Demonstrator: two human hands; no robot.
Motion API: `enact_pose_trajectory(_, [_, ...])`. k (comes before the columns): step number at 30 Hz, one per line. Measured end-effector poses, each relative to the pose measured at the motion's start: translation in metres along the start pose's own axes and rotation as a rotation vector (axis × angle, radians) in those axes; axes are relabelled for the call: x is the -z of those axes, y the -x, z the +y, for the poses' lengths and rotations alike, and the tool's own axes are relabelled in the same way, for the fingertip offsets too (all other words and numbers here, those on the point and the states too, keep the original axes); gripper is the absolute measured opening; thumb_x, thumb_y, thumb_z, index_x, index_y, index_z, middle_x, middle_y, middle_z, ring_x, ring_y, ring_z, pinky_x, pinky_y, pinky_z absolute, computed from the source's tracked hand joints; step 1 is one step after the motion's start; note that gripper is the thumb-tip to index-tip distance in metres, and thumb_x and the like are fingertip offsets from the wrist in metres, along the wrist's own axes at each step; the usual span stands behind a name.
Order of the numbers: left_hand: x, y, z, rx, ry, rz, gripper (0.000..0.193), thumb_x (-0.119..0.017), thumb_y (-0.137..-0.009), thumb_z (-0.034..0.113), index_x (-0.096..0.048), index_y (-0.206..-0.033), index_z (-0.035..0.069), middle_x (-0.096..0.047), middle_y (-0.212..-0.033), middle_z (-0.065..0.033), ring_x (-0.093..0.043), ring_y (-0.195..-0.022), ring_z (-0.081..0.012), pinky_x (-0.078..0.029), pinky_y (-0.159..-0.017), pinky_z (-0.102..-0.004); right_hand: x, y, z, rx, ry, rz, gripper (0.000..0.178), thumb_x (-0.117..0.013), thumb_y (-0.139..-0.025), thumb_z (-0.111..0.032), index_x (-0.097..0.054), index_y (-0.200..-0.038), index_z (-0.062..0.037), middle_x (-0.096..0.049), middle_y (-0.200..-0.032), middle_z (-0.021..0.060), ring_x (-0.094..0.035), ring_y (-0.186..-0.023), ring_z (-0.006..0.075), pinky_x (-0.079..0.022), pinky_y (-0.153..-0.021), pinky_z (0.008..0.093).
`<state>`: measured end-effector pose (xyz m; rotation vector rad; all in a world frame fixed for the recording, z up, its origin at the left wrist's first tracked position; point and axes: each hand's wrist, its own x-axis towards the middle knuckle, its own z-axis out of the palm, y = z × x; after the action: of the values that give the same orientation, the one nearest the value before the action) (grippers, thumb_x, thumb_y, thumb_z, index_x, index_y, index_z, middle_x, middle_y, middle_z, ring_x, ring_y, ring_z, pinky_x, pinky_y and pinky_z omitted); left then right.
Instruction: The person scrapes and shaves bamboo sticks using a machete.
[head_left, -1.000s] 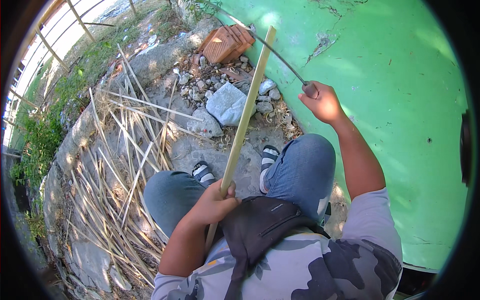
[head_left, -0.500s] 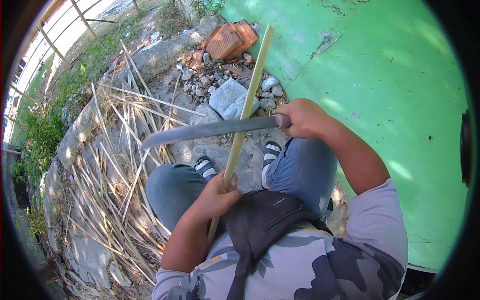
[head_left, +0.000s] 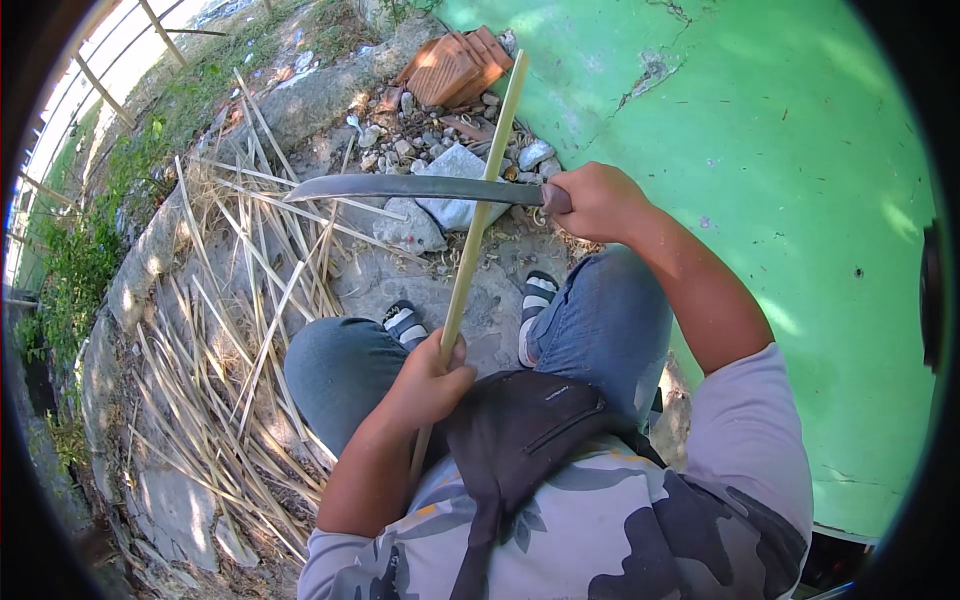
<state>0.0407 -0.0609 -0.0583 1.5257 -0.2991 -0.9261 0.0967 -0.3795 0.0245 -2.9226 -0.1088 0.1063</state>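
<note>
My left hand (head_left: 432, 378) is closed round the lower part of a long pale bamboo strip (head_left: 466, 270), which slants up and away between my knees. The strip's lower end runs back beside my body. My right hand (head_left: 603, 203), also closed, grips the short dark handle of a machete (head_left: 400, 187). Its long, slightly curved blade points left and lies across the upper part of the strip. Whether the edge touches the strip or bites into it, I cannot tell.
Many loose bamboo strips (head_left: 215, 400) lie heaped on the ground to my left. Ahead are a pale stone block (head_left: 455, 165), rubble and stacked orange roof tiles (head_left: 457, 68). A green painted floor (head_left: 780, 200) spreads to the right. A black bag (head_left: 525, 425) rests on my lap.
The machete has moved farther up along the bamboo strip, away from my body, with my right hand. My left hand keeps its hold, and the strip's top has shifted slightly left.
</note>
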Motion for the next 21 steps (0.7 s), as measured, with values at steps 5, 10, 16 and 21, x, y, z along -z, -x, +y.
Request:
enact_pose_trajectory(5, [0.0,0.002,0.003,-0.004,-0.046,0.003,0.021,-0.065,-0.082,0.006,-0.047,-0.093,0.007,-0.045,-0.078,0.0016,-0.044,-0.071,-0.0089,-0.039,-0.061,-0.028,0.001,0.007,-0.029,0.165,0.097,-0.129,0.016,-0.065,-0.08,-0.027,-0.065,-0.08,-0.0109,-0.065,-0.072,0.0152,-0.063,-0.069,0.0399,-0.048,-0.062,0.0496])
enact_pose_trajectory(10, [0.0,0.007,0.003,-0.001,-0.025,0.004,0.02,-0.064,-0.082,0.004,-0.047,-0.094,0.006,-0.044,-0.077,0.0019,-0.043,-0.07,-0.0081,-0.039,-0.061,-0.0272,-0.007,-0.012,-0.001,0.043,-0.05,-0.16,0.016,-0.065,-0.078,-0.026,-0.065,-0.08,-0.0107,-0.064,-0.072,0.0154,-0.063,-0.07,0.0402,-0.049,-0.062,0.0496])
enact_pose_trajectory(16, [0.003,0.005,0.002,0.041,0.001,0.015,0.02,-0.062,-0.082,0.002,-0.047,-0.095,0.006,-0.044,-0.077,0.002,-0.043,-0.068,-0.0074,-0.037,-0.058,-0.0265,-0.002,-0.004,-0.03,0.119,-0.045,-0.079,0.012,-0.065,-0.078,-0.022,-0.066,-0.081,-0.0105,-0.063,-0.071,0.0168,-0.061,-0.066,0.0383,-0.048,-0.062,0.0479])
enact_pose_trajectory(21, [-0.002,0.006,0.007,0.027,-0.059,0.039,0.019,-0.061,-0.082,0.002,-0.047,-0.095,0.005,-0.044,-0.075,0.0016,-0.042,-0.066,-0.0078,-0.037,-0.057,-0.0273,-0.009,-0.02,-0.008,-0.015,-0.028,-0.165,0.011,-0.067,-0.076,-0.022,-0.067,-0.083,-0.0127,-0.066,-0.073,0.0142,-0.065,-0.072,0.0369,-0.051,-0.065,0.0457])
